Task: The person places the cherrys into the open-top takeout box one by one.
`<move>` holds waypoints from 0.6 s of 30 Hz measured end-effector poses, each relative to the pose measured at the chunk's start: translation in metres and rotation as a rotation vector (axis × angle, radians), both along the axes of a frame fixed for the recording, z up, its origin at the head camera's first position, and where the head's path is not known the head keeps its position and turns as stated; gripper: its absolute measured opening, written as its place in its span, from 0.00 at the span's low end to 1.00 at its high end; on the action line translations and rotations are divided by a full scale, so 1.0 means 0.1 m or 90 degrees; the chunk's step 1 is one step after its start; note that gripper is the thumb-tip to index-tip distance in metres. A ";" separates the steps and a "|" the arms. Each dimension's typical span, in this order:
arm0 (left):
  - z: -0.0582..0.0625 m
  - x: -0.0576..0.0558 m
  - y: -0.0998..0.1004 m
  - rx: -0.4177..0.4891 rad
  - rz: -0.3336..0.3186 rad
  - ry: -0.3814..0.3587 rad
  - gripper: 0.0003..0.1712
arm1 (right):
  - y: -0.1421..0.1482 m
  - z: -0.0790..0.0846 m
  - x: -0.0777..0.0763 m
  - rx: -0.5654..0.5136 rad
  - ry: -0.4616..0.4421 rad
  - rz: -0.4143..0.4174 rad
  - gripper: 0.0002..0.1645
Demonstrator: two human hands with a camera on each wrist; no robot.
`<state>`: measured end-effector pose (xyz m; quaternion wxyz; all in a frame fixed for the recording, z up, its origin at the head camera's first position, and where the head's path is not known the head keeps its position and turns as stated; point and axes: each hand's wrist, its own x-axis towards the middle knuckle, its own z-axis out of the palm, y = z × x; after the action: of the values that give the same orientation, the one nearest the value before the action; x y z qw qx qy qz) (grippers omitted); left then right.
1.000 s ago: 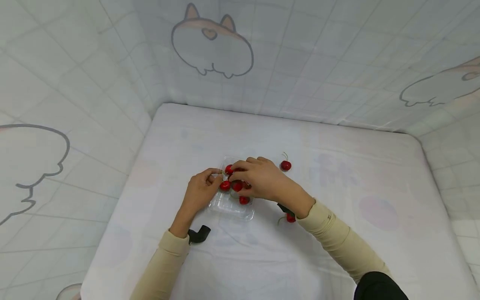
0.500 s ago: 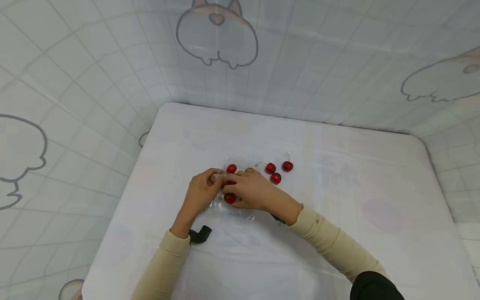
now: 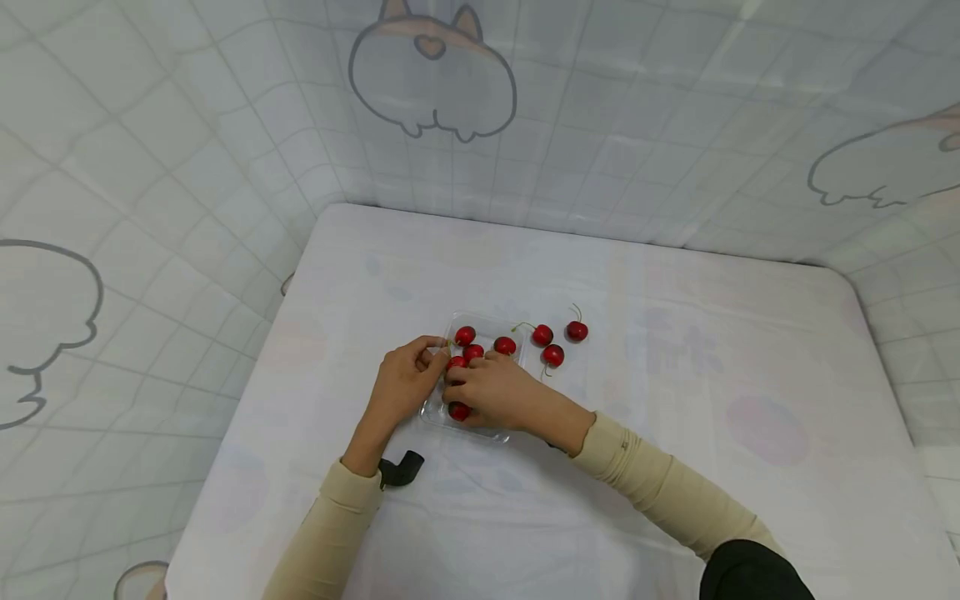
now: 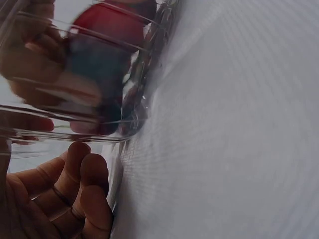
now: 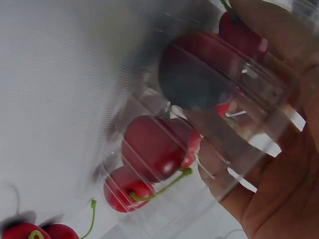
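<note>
A clear plastic container [image 3: 480,435] holding several red cherries lies on the table. My left hand [image 3: 405,379] is at its left rim, thumb and index finger pinching the edge; in the left wrist view the other fingers [image 4: 94,172] curl beside the see-through wall. My right hand [image 3: 498,396] reaches into the container from the right, with a cherry [image 3: 459,411] between thumb and fingers. Other cherries, such as a dark red one [image 3: 505,345], lie farther back inside. The right wrist view shows cherries [image 5: 154,147] through the plastic; the right fingertips are partly hidden.
Right of the container lie loose cherries [image 3: 552,356] with green stems. A black angled piece [image 3: 401,469] is at the left wrist. The table [image 3: 675,375] has a pale cover, and pale patterned curtains [image 3: 615,108] hang behind and to the sides.
My right hand has moved left and nearer within the container, its cherry shifting with it. Cherries in and right of the container are uncovered. My left hand stays at the rim.
</note>
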<state>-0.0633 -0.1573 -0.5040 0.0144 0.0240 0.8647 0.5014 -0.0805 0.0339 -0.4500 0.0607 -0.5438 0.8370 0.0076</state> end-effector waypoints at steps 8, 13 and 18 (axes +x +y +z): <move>0.02 0.00 -0.01 -0.002 0.004 0.009 0.16 | -0.01 0.01 -0.02 0.016 -0.008 0.000 0.19; 0.01 0.00 -0.02 -0.005 -0.001 0.003 0.17 | 0.00 0.02 -0.03 0.019 -0.020 0.009 0.20; 0.01 0.00 -0.01 0.000 -0.004 0.005 0.17 | 0.01 0.04 -0.04 0.032 -0.027 0.015 0.20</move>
<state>-0.0632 -0.1586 -0.5029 0.0128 0.0286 0.8648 0.5012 -0.0846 0.0351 -0.4463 0.0918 -0.5518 0.8287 0.0175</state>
